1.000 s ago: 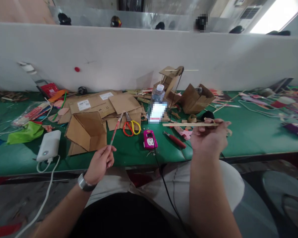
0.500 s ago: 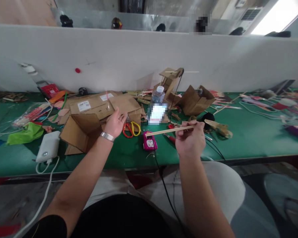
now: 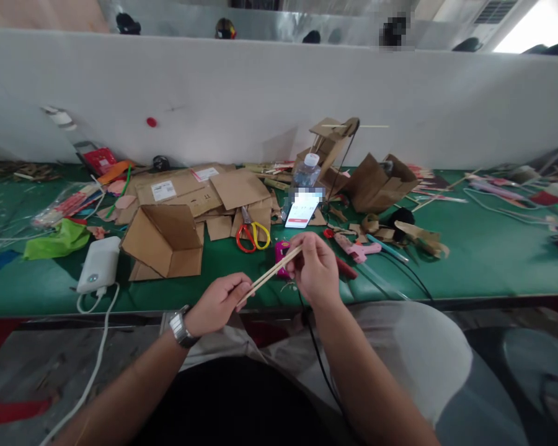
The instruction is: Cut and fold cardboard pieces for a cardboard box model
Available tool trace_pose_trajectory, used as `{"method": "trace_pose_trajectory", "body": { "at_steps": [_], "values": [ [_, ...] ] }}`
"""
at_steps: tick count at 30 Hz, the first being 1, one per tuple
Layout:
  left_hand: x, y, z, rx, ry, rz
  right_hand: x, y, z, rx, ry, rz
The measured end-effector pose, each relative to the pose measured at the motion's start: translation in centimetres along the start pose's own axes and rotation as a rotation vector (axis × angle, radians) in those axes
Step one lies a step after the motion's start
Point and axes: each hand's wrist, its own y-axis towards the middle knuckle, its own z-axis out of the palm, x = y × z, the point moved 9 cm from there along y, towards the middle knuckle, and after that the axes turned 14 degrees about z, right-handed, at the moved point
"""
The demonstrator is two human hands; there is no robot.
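Two thin wooden sticks (image 3: 270, 273) lie side by side, slanting between my hands above the front of the table. My left hand (image 3: 219, 302) is closed on their lower end, thumb on top. Around the upper end, the fingers of my right hand (image 3: 314, 265) are pinched. Behind my right hand a magenta power socket (image 3: 283, 253) is partly covered. Scissors (image 3: 252, 234) with one red and one yellow handle rest just beyond the sticks. To the left stands a folded cardboard piece (image 3: 167, 238) with open sides.
A lit phone (image 3: 302, 209) leans against a plastic bottle (image 3: 307, 171). Right of it are a pink glue gun (image 3: 359, 248) and a cardboard box (image 3: 379, 184). A white power bank (image 3: 99, 265) with a cable sits left. Flat cardboard (image 3: 179, 193) lies behind.
My left hand has come down and toward me and closed on the sticks' lower end. My right hand has moved left with the sticks, which now slant more steeply.
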Motion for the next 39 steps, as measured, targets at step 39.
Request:
{"method": "trace_pose_trajectory", "body": {
  "at_steps": [39],
  "values": [
    [2.6,-8.9,-14.0,-0.607,0.976,0.05,1.2,-2.0,5.0,0.246,-0.925,-0.395]
  ]
}}
